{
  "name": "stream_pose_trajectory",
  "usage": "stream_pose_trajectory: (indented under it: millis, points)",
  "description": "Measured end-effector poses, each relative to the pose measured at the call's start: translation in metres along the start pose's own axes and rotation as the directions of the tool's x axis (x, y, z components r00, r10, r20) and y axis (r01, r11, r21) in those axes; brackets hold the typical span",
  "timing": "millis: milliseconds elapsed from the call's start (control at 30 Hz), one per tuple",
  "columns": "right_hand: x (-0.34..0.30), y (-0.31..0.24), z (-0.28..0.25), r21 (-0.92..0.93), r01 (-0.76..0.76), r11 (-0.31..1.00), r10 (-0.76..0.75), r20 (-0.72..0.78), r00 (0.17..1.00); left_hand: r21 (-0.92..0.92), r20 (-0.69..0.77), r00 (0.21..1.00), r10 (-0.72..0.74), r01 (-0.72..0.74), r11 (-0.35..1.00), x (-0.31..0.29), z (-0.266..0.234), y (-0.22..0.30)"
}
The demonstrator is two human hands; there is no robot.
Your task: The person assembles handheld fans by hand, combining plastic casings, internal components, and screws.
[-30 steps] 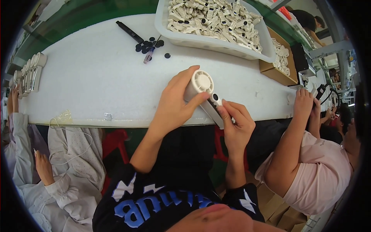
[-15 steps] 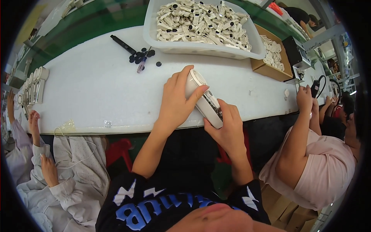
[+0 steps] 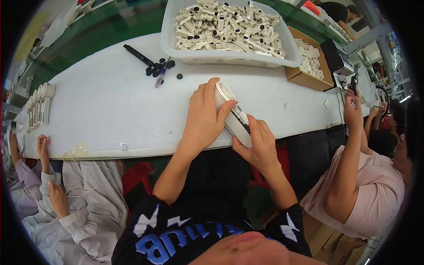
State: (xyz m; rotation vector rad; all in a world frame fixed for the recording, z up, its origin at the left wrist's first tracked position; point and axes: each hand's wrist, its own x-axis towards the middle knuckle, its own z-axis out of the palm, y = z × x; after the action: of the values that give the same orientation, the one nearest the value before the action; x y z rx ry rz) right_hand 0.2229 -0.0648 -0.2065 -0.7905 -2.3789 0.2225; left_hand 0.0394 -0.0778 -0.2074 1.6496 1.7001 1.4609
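A long white plastic device housing [image 3: 235, 125] with a round ring-shaped end is held slantwise over the near edge of the table. A dark strip, perhaps a circuit board, shows along its upper side. My left hand [image 3: 204, 110] grips the round upper end, thumb across the top and fingers behind it. Around the lower end, my right hand [image 3: 261, 145] is closed, thumb on the near side and index finger along the far side. Both palms hide part of the housing.
Beyond my hands stand a translucent bin [image 3: 229, 57] heaped with small white parts and a cardboard box [image 3: 304, 79]. Black discs [image 3: 155, 69], a screwdriver [image 3: 160, 78] and a black pen-like tool [image 3: 137, 54] lie left of the bin. Similar white housings [image 3: 42, 104] line the far left. Co-workers sit on both sides.
The housing and my hands have barely shifted; the dark strip shows narrower now. On the right, the co-worker's hands have risen toward a black tool.
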Motion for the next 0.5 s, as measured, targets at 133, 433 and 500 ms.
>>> stream_pose_trajectory:
  millis: [133, 433, 500]
  points:
    - [0.001, 0.0, -0.001, -0.045, 0.035, 0.998, -0.034, 0.012, 0.999, 0.037, 0.009, 1.0, 0.011, -0.011, 0.999, 0.002, 0.0, 0.001]
    - [0.035, -0.011, -0.011, -0.043, -0.069, 0.997, 0.074, 0.148, 0.986, 0.046, 0.016, 1.0, 0.007, -0.008, 0.999, 0.003, -0.007, 0.0]
    - [0.043, -0.009, -0.01, 0.012, -0.081, 0.997, 0.078, 0.179, 0.981, 0.016, 0.039, 0.999, -0.004, 0.003, 1.0, 0.002, -0.007, 0.001]
